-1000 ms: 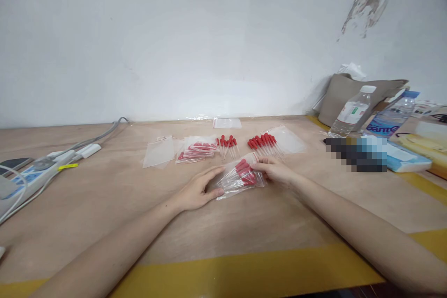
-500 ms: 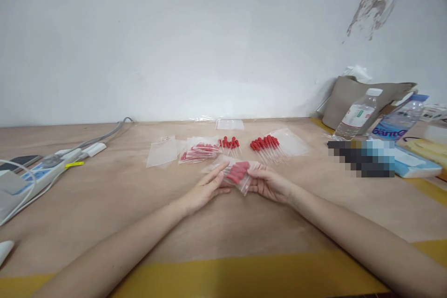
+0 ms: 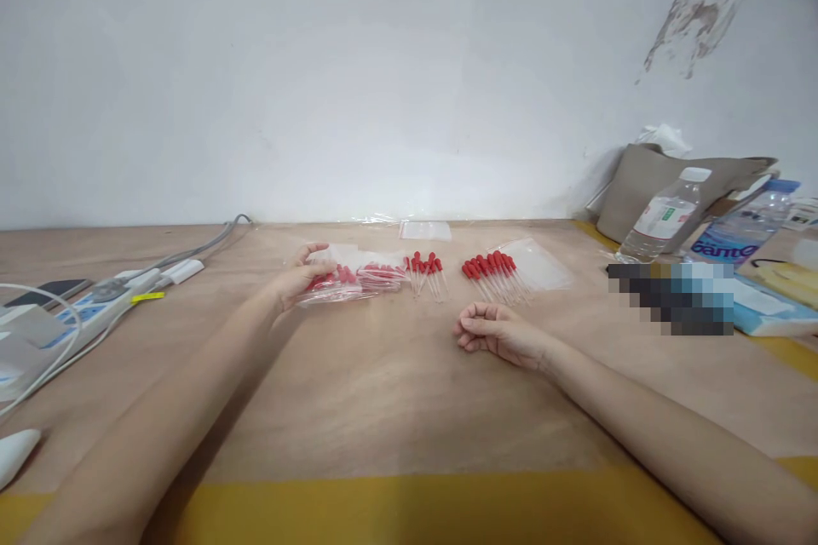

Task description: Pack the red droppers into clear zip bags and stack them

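My left hand (image 3: 302, 274) is over the left end of a pile of clear plastic bags of red-bulbed droppers (image 3: 382, 271). Its fingers are on one bag of droppers (image 3: 338, 289), laid at the front of that pile. My right hand (image 3: 498, 334) rests on the table with its fingers curled and thumb against them, and nothing shows in it. Beyond it lies a fan of loose droppers (image 3: 492, 266) with red bulbs and clear stems. A smaller group of loose droppers (image 3: 425, 264) sits just right of the bagged ones.
Flat clear bags (image 3: 537, 262) lie behind the right droppers, and another flat bag (image 3: 425, 230) is near the wall. A power strip (image 3: 83, 315) with cables is at left. Two water bottles (image 3: 665, 213), a grey bag (image 3: 623, 187) and a blue-white packet (image 3: 767, 302) stand at right.
My left hand has carried the bag of droppers from between both hands leftward to the pile. My right hand has let go of it and stays near the middle, fingers curled.
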### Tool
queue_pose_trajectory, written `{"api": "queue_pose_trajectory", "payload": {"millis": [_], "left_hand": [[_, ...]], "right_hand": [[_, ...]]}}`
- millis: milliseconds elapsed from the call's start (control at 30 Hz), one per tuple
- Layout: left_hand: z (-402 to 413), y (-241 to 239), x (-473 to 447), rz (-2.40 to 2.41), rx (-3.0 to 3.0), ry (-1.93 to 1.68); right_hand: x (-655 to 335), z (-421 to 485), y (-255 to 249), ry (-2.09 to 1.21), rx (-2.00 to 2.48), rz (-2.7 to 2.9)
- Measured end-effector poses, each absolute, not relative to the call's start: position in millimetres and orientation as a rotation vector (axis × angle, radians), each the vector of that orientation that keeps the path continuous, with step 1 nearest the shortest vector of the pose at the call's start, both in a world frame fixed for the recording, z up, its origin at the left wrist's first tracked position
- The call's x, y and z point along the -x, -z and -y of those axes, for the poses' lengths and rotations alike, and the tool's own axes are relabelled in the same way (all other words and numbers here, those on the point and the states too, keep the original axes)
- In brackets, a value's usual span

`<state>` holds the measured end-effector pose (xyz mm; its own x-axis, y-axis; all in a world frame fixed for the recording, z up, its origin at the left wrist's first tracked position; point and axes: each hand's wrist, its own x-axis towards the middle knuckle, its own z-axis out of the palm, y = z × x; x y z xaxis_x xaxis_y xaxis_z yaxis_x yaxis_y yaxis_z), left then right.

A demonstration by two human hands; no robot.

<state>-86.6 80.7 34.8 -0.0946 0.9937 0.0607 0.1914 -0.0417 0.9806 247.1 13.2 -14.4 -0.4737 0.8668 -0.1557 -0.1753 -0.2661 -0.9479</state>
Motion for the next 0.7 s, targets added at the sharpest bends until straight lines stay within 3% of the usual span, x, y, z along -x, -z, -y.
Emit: {"api": "queue_pose_trajectory", "payload": {"millis": [467, 600, 700], "left_hand": [[-126, -18, 134, -2.185, -1.497, -0.987], [-117, -17, 152, -2.304, -1.497, -0.94], [-119, -15, 160, -2.248, -1.572, -0.923]], "right_hand": [[-246, -15, 17, -1.806, 0.919, 1.261], [-236, -22, 18, -1.553, 1.121, 1.402], [-227, -36, 18, -1.112, 1.322, 1.62]]}}
